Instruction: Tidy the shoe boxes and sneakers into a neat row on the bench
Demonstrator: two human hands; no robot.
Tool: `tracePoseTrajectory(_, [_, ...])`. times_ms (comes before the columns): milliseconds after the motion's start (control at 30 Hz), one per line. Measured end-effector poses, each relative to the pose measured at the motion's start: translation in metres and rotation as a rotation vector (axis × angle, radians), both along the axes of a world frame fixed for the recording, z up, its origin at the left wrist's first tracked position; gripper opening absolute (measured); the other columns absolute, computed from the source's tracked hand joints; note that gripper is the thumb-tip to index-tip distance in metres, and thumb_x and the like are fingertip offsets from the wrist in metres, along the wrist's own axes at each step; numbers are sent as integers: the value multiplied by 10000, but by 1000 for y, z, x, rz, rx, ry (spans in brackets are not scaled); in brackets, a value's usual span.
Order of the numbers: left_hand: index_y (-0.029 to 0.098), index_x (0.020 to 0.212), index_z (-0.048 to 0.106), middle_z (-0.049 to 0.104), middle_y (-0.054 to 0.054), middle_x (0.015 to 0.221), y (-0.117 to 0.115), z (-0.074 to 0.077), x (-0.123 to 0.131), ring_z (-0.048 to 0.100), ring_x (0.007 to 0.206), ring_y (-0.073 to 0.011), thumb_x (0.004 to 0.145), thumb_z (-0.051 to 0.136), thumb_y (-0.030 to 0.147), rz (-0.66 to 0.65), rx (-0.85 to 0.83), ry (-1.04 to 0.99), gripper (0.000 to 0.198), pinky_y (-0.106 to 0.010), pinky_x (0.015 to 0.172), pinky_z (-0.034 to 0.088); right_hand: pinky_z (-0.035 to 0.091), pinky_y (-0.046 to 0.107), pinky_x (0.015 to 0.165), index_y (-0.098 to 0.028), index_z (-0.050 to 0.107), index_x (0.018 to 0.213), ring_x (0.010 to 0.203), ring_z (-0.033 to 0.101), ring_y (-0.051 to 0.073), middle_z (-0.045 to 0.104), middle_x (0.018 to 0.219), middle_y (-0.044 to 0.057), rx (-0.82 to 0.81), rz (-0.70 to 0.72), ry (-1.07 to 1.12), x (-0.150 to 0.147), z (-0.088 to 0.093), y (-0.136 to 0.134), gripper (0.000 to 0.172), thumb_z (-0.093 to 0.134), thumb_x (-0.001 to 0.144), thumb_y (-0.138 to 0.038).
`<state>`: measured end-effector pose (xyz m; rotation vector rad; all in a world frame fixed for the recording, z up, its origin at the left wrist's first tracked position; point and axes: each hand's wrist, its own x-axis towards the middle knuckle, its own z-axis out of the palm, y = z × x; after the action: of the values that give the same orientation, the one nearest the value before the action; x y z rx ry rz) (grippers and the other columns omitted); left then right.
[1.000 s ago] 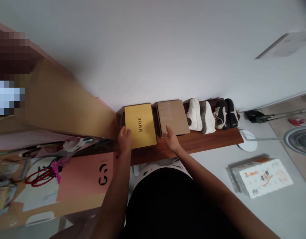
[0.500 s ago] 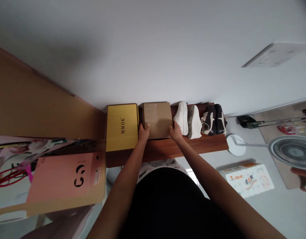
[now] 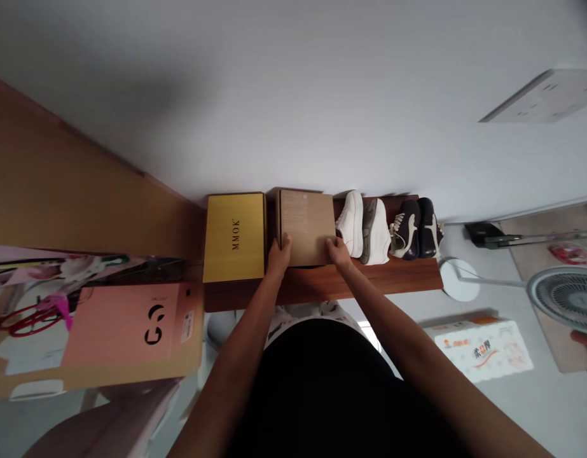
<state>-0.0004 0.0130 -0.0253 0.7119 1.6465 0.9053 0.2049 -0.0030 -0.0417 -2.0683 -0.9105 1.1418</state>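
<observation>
A plain brown cardboard box (image 3: 308, 222) sits at the middle of a reddish-brown wooden shelf (image 3: 322, 284). My left hand (image 3: 278, 256) grips its near left corner, thumb on the lid. On the near right corner is my right hand (image 3: 339, 252), closed on it with the thumb on top; the fingers down the sides are hidden. Left of my left hand lies a yellow MMOK box (image 3: 234, 238), with a narrow gap between the boxes. White sneakers (image 3: 376, 232) stand just right of my right hand, then a dark pair of sneakers (image 3: 406, 230).
A white wall (image 3: 293, 102) rises behind the shelf. To the left are a brown panel (image 3: 93, 184) and a pink box (image 3: 121, 324). At right are a socket plate (image 3: 544, 98), a fan (image 3: 567, 296) and a wrapped white pack (image 3: 484, 350).
The brown box has shifted slightly right, with both hands still on it, and the gap to the yellow box looks wider. The whole view has also moved a little.
</observation>
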Motion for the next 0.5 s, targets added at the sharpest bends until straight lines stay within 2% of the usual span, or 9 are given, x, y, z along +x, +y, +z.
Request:
tracePoseTrajectory(133, [146, 1337, 633, 492, -172, 1543, -14, 18, -9, 353, 1505, -304, 834, 764, 459, -32, 64, 58, 607, -372, 1235, 234, 527, 408, 956, -136, 682, 1097, 1073, 687, 291, 754, 1105, 149, 41, -35, 102, -3, 6, -14, 593, 616, 806, -648])
tracePoseTrajectory(267, [188, 1222, 712, 589, -132, 1462, -21, 37, -19, 377, 1493, -294, 826, 785, 385, -12, 140, -11, 449, -395, 1235, 251, 550, 383, 919, -115, 690, 1100, 1059, 697, 289, 757, 1117, 157, 86, -62, 234, -6, 2, -21, 678, 656, 765, -704])
tracePoseTrajectory(333, [201, 1192, 729, 617, -108, 1433, -24, 45, -24, 414, 1471, -280, 807, 806, 348, -5, 183, -25, 420, -385, 1229, 280, 549, 403, 947, -106, 685, 1153, 1083, 693, 293, 751, 1153, 164, 113, -59, 296, -8, -3, -21, 722, 656, 769, -717])
tracePoseTrajectory(400, [222, 1228, 712, 604, -81, 1451, -28, 51, -29, 437, 1455, -261, 765, 844, 333, 10, 198, -59, 494, -365, 1220, 308, 529, 434, 1008, -114, 664, 1236, 1150, 671, 294, 731, 1223, 160, 143, -55, 346, -12, -9, -20, 762, 648, 781, -725])
tracePoseTrajectory(500, [245, 1307, 653, 594, -69, 1462, -37, 56, -35, 514, 1390, -256, 730, 865, 398, 3, 116, -259, 634, -383, 1161, 411, 425, 445, 1149, -164, 581, 1398, 1337, 564, 277, 622, 1426, 133, 159, -79, 401, -23, -16, -20, 862, 640, 776, -757])
